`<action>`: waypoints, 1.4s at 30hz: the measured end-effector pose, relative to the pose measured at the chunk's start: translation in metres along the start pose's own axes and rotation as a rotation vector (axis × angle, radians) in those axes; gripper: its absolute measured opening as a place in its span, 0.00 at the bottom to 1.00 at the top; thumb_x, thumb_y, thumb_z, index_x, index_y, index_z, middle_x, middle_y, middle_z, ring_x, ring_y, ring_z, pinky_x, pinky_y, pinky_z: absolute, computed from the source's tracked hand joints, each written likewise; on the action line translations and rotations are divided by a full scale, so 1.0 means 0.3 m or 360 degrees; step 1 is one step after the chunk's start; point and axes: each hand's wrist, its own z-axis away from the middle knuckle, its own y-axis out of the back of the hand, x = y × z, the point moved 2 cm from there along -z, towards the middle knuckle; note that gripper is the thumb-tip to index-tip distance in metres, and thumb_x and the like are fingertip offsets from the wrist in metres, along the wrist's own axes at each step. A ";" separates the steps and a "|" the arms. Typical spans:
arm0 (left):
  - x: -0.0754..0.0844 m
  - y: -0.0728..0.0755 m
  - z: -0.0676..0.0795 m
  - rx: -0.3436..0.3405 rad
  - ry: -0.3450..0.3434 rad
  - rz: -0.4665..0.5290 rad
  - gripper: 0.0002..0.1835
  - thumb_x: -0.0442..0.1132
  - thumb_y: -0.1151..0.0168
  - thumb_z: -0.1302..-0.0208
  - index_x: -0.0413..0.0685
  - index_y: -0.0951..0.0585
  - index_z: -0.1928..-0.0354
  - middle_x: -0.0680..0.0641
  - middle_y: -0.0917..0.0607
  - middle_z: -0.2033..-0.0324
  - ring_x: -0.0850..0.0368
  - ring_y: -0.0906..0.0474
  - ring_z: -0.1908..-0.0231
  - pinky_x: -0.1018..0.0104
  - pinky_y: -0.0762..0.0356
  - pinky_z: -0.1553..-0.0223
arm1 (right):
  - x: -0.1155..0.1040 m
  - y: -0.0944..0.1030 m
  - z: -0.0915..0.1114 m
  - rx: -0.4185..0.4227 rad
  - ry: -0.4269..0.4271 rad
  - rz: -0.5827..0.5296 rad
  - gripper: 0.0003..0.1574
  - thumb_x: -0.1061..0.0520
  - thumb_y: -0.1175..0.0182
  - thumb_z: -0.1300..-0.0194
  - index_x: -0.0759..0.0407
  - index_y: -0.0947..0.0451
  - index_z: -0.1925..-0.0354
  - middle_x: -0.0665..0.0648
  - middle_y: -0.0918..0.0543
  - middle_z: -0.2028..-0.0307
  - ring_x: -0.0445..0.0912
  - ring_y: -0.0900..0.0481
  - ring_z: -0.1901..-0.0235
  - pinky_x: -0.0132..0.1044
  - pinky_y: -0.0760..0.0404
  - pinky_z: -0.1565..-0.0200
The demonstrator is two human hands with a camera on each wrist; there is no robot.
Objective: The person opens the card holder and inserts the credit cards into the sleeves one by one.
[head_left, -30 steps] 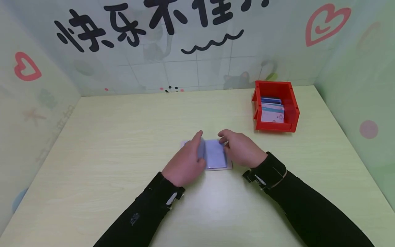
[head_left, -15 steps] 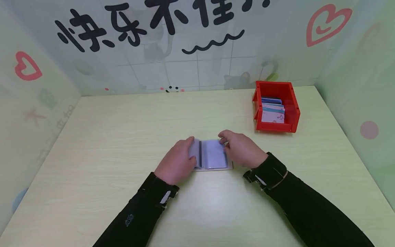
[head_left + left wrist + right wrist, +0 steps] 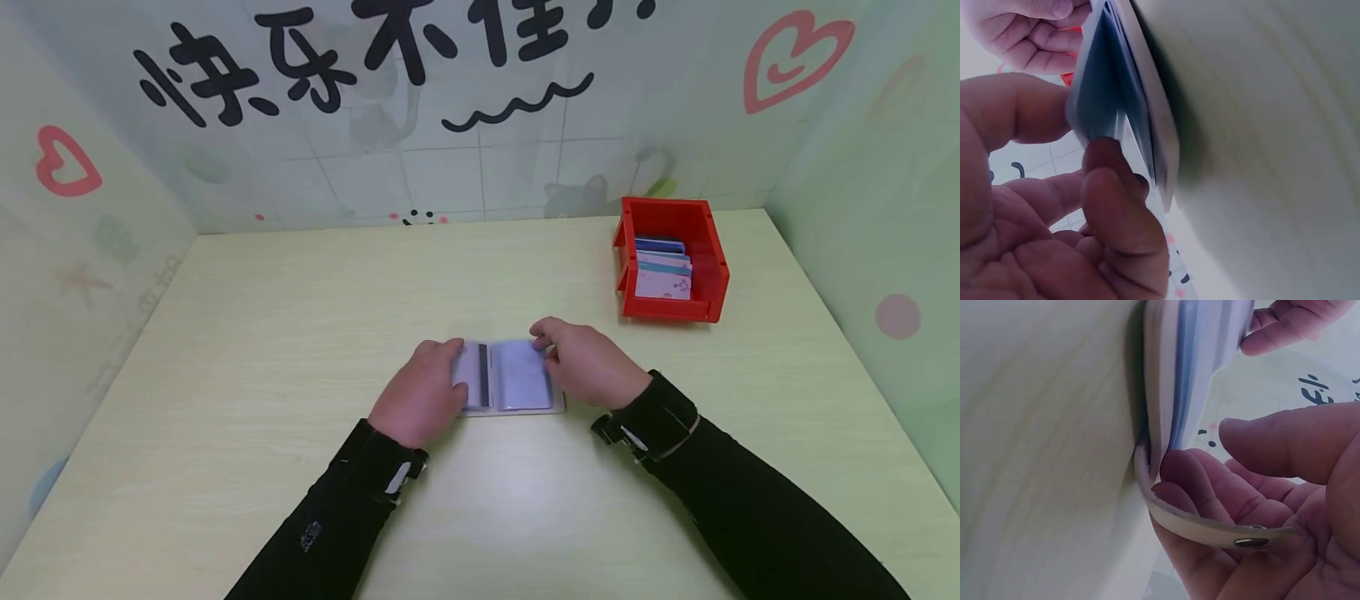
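Observation:
An open card holder (image 3: pixel 523 377) with see-through sleeves lies on the table in the head view. A pale card with a dark stripe (image 3: pixel 483 375) shows in its left half. My left hand (image 3: pixel 422 393) pinches a sleeve leaf (image 3: pixel 1100 94) by its outer edge, thumb and fingertips on opposite sides, as the left wrist view shows. At the other end, my right hand (image 3: pixel 592 360) rests its bent fingertips on the holder's corner, and its thumb (image 3: pixel 1272 440) stands off. A pale strap with a metal snap (image 3: pixel 1251 542) lies across those fingers.
A red bin (image 3: pixel 670 310) stands at the back right of the table, with several cards (image 3: pixel 663 283) leaning in it. Printed wall panels (image 3: pixel 442 175) enclose the table (image 3: pixel 300 317) at the back and both sides.
My left hand has moved left and down, turning a leaf over to the left side, so the dark-striped card is now uncovered. The right hand has stayed at the holder's right edge.

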 end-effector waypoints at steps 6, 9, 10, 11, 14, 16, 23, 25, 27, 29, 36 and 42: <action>-0.008 -0.001 -0.003 0.0011 0.0018 -0.0077 0.31 0.36 0.39 0.28 0.38 0.29 0.25 0.32 0.24 0.33 0.44 0.20 0.45 0.51 0.16 0.43 | -0.006 0.053 0.020 0.0082 0.0019 0.0014 0.32 0.57 0.35 0.27 0.56 0.29 0.28 0.58 0.17 0.38 0.54 0.17 0.43 0.49 0.13 0.42; -0.011 0.001 -0.005 0.0024 0.0014 -0.0114 0.30 0.36 0.38 0.29 0.38 0.27 0.27 0.32 0.23 0.34 0.43 0.20 0.44 0.51 0.15 0.45 | 0.011 0.126 0.042 0.0243 0.0037 -0.0044 0.29 0.57 0.34 0.28 0.58 0.25 0.31 0.60 0.15 0.41 0.55 0.15 0.47 0.49 0.12 0.46; -0.011 0.002 -0.005 0.0025 0.0013 -0.0124 0.30 0.35 0.38 0.30 0.37 0.27 0.27 0.32 0.23 0.35 0.43 0.20 0.43 0.51 0.15 0.45 | 0.024 0.154 0.050 0.0320 0.0048 -0.0060 0.28 0.57 0.33 0.28 0.59 0.24 0.33 0.61 0.15 0.42 0.55 0.15 0.48 0.49 0.11 0.47; -0.012 0.002 -0.005 0.0027 0.0012 -0.0132 0.29 0.35 0.38 0.30 0.37 0.26 0.28 0.32 0.23 0.35 0.43 0.20 0.43 0.51 0.15 0.45 | 0.039 0.183 0.057 0.0403 0.0046 -0.0085 0.26 0.57 0.34 0.27 0.60 0.23 0.34 0.62 0.14 0.44 0.56 0.14 0.49 0.50 0.11 0.48; -0.015 0.004 -0.004 0.0028 0.0008 -0.0141 0.28 0.34 0.37 0.31 0.35 0.24 0.30 0.32 0.22 0.36 0.43 0.20 0.43 0.51 0.14 0.46 | 0.098 0.265 0.069 0.0675 0.0002 -0.0093 0.25 0.58 0.33 0.28 0.63 0.22 0.37 0.65 0.14 0.45 0.59 0.16 0.49 0.57 0.12 0.47; -0.017 0.005 -0.004 0.0028 0.0011 -0.0147 0.28 0.34 0.37 0.32 0.35 0.24 0.31 0.32 0.22 0.37 0.44 0.20 0.44 0.52 0.14 0.47 | 0.144 0.309 0.066 0.0798 -0.0092 -0.0074 0.25 0.60 0.33 0.29 0.64 0.23 0.36 0.67 0.15 0.44 0.62 0.19 0.47 0.61 0.14 0.45; -0.023 0.011 -0.001 0.0071 0.0063 -0.0125 0.28 0.39 0.35 0.32 0.39 0.22 0.31 0.34 0.22 0.37 0.42 0.20 0.48 0.51 0.16 0.48 | 0.270 0.379 -0.008 0.0643 -0.0388 0.0079 0.41 0.64 0.32 0.34 0.66 0.32 0.26 0.72 0.26 0.32 0.69 0.30 0.38 0.67 0.22 0.37; -0.025 0.011 0.000 0.0069 0.0066 -0.0110 0.29 0.41 0.33 0.32 0.39 0.23 0.31 0.35 0.23 0.37 0.42 0.20 0.48 0.51 0.16 0.47 | 0.288 0.382 -0.030 0.0551 -0.0425 0.0171 0.45 0.65 0.29 0.38 0.66 0.33 0.25 0.72 0.26 0.33 0.69 0.31 0.39 0.67 0.21 0.38; -0.024 0.012 0.001 0.0059 0.0064 -0.0087 0.31 0.42 0.32 0.33 0.39 0.24 0.30 0.34 0.23 0.36 0.42 0.19 0.49 0.51 0.15 0.47 | 0.300 0.381 -0.052 0.0456 -0.0431 0.0293 0.46 0.65 0.27 0.41 0.67 0.32 0.26 0.72 0.23 0.36 0.68 0.29 0.41 0.67 0.19 0.40; -0.026 0.010 0.000 0.0046 0.0065 -0.0071 0.31 0.42 0.31 0.33 0.39 0.24 0.30 0.34 0.24 0.36 0.43 0.19 0.50 0.52 0.15 0.48 | 0.310 0.379 -0.075 0.0370 -0.0412 0.0412 0.44 0.65 0.27 0.42 0.69 0.29 0.29 0.72 0.20 0.40 0.67 0.26 0.45 0.66 0.19 0.40; -0.026 0.006 -0.002 0.0035 0.0073 -0.0036 0.32 0.42 0.32 0.33 0.41 0.25 0.29 0.35 0.25 0.34 0.44 0.19 0.51 0.53 0.16 0.48 | 0.335 0.384 -0.123 0.0258 -0.0388 0.0510 0.33 0.66 0.28 0.42 0.70 0.22 0.38 0.69 0.16 0.53 0.64 0.25 0.52 0.65 0.19 0.39; -0.030 0.003 -0.006 0.0039 0.0077 -0.0039 0.31 0.41 0.31 0.33 0.41 0.24 0.29 0.35 0.25 0.33 0.45 0.19 0.49 0.54 0.16 0.48 | 0.336 0.387 -0.151 0.0251 -0.0385 0.0569 0.28 0.67 0.28 0.45 0.68 0.21 0.45 0.68 0.16 0.58 0.64 0.26 0.54 0.63 0.17 0.43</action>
